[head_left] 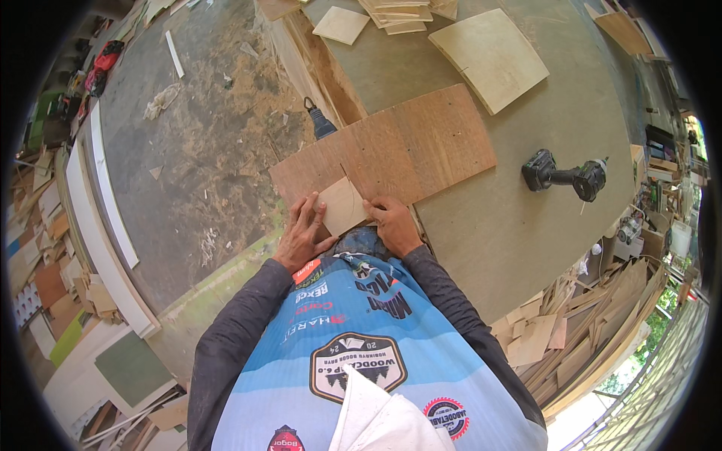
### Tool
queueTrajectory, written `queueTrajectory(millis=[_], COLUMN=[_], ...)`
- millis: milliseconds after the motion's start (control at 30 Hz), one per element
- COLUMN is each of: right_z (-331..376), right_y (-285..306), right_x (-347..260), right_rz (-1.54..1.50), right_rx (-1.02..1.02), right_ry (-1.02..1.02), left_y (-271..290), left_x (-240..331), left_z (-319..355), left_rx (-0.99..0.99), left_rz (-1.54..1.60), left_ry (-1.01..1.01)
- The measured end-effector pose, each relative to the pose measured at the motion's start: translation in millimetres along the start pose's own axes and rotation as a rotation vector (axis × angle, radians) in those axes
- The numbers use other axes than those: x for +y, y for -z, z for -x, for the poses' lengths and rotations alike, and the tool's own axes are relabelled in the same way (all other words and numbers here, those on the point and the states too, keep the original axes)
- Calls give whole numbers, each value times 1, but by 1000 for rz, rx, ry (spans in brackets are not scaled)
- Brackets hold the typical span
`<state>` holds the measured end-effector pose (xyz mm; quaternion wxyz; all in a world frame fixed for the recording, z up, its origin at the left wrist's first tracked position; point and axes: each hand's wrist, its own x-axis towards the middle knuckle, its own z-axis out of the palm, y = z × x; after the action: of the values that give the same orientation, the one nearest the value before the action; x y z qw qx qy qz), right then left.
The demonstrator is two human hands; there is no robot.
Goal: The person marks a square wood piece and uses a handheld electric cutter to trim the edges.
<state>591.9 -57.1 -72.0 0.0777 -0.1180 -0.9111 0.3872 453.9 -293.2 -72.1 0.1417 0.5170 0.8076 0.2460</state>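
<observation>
A small pale plywood piece (344, 205) with a curved edge lies on the near corner of a large brown plywood sheet (410, 146) on the workbench. My left hand (302, 233) lies flat with spread fingers against the left side of the pale piece. Across from it, my right hand (392, 224) presses on the piece's right edge, fingers bent; something thin may be in its fingertips, too small to tell. Both hands sit at the bench's near edge, just above my blue printed shirt.
A black cordless drill (565, 176) lies on the bench to the right. A dark power tool (321, 120) pokes out behind the brown sheet. Pale plywood panels (490, 56) lie at the far end. Sawdust covers the floor (203, 150) on the left; offcuts (571, 331) pile up lower right.
</observation>
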Motion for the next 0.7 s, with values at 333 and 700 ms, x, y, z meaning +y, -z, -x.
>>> queueTrajectory(millis=[333,700], right_z=[-2,-2], right_y=[-3,-2], right_x=[-1,-1], right_rz=[26,69], right_rx=[-47,-102], right_ry=[-25,-35], left_y=[-1,-3], left_x=[3,2], left_z=[-1,-1], left_rx=[17,-9], left_rz=[12,4], left_ry=[12,26])
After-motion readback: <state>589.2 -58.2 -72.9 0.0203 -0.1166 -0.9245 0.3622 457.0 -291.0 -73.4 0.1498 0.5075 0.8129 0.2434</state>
